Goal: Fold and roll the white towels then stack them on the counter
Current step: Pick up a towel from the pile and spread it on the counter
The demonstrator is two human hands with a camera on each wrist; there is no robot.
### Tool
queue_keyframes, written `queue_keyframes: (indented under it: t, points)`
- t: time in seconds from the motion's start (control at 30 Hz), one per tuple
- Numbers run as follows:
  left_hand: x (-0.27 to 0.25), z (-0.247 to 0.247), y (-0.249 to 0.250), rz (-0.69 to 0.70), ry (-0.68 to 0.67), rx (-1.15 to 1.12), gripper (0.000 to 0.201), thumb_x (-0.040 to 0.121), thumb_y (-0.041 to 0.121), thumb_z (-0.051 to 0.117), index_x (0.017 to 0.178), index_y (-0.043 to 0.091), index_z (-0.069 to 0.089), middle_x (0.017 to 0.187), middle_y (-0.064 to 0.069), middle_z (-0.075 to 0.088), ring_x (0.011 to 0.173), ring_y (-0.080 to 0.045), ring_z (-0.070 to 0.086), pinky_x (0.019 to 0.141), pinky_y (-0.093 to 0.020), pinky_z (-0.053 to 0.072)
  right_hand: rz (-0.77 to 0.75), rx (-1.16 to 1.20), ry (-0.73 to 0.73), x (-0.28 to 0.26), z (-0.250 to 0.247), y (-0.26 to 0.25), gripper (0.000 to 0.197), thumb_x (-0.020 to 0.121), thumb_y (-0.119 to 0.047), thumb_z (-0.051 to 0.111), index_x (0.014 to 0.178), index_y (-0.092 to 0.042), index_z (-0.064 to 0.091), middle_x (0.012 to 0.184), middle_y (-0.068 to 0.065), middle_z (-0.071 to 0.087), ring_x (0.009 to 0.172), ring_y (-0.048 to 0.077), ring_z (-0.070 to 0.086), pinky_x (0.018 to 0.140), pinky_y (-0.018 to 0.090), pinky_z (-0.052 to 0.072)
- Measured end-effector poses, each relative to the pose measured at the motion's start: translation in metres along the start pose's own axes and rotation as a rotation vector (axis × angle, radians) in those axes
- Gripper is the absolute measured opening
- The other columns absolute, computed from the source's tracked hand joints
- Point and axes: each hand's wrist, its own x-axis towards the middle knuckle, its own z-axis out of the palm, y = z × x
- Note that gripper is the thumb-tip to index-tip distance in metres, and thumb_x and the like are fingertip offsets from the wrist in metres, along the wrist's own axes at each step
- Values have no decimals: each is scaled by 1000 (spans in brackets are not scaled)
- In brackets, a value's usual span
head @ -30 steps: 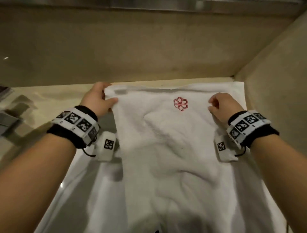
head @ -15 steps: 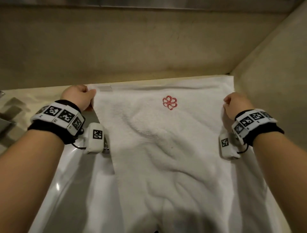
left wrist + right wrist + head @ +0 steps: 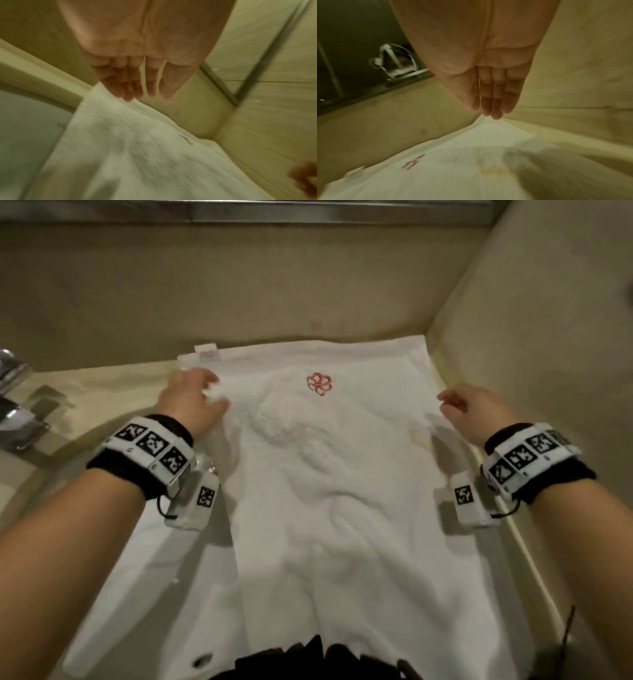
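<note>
A white towel point(image 3: 342, 491) with a red flower emblem point(image 3: 319, 383) lies spread lengthwise over the counter and sink, rumpled in the middle, its label tab point(image 3: 207, 353) at the far left corner. My left hand point(image 3: 195, 398) hovers flat over the towel's far left part, fingers straight point(image 3: 130, 86), holding nothing. My right hand point(image 3: 469, 405) is above the towel's right edge, fingers straight and together point(image 3: 493, 102), holding nothing. The towel point(image 3: 128, 148) shows blurred under the left wrist and, as towel point(image 3: 453, 169), under the right wrist.
A beige wall point(image 3: 239, 296) runs along the back and another wall point(image 3: 548, 371) closes the right side. A chrome tap point(image 3: 17, 409) stands at the left. The white sink basin point(image 3: 137, 577) lies beneath the towel's left side.
Both hands have let go of the towel's far corners and opened flat. The towel now lies spread with its far edge against the back wall.
</note>
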Motion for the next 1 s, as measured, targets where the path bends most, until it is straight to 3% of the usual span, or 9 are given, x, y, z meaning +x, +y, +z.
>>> queue_keyframes:
  t: [0.1,0.23,0.37,0.47,0.57,0.7,0.8,0.93,1.0]
  points:
    - [-74,16,23,279,-276,75,17,89,25,55,103,17,62,100,-1,61,86,-16,54,76,-23,38,-45,-58,-51,-83,-2,19,19,89,-21,54,102,-13,64,104,10,66,93,26,59,80,28,41]
    - [-175,45,44,580,-578,237,13,87,29,58,96,20,63,90,5,61,78,-8,50,63,-10,34,-132,-67,-164,-196,17,48,7,85,-20,58,87,-16,63,92,6,66,81,21,55,72,28,40]
    - [-252,77,39,688,-733,345,22,81,46,61,91,27,56,81,16,49,78,-9,48,66,-10,36,-281,-57,-379,-287,57,64,27,75,-37,68,95,-20,60,93,0,59,87,18,56,78,32,44]
    - [-288,100,21,699,-643,509,44,72,52,66,104,24,51,107,5,51,97,-16,49,84,-28,42,-346,-157,-341,-315,90,68,44,75,-43,67,107,-15,56,106,4,52,97,21,48,87,33,40]
    - [-307,114,6,751,-498,711,51,75,48,61,118,24,47,124,1,44,109,-21,44,90,-32,40,-362,-179,-260,-313,100,67,19,84,-28,59,95,-12,57,100,9,54,95,27,49,82,35,38]
    - [-313,115,4,757,-474,740,28,87,41,49,105,21,55,116,0,53,103,-23,48,83,-32,41,-251,45,-205,-297,79,83,15,83,-19,61,76,-20,48,82,2,49,81,19,46,68,27,28]
    - [-298,96,6,553,-506,489,22,89,33,52,101,15,57,104,-6,58,99,-26,54,82,-31,41,-103,117,-21,-273,54,96,14,83,-14,61,74,-17,51,81,8,54,79,26,52,68,27,31]
    - [-268,60,5,328,-274,313,15,88,30,55,90,16,52,93,-9,58,87,-28,55,78,-33,41,108,80,112,-248,40,98,6,86,-16,56,84,-11,55,98,18,61,84,29,53,73,30,37]
    - [-264,57,5,311,-134,358,15,86,28,58,95,15,56,104,-12,59,93,-31,55,83,-37,43,35,95,141,-254,43,85,6,87,-16,53,88,-10,55,99,16,60,86,29,53,73,29,35]
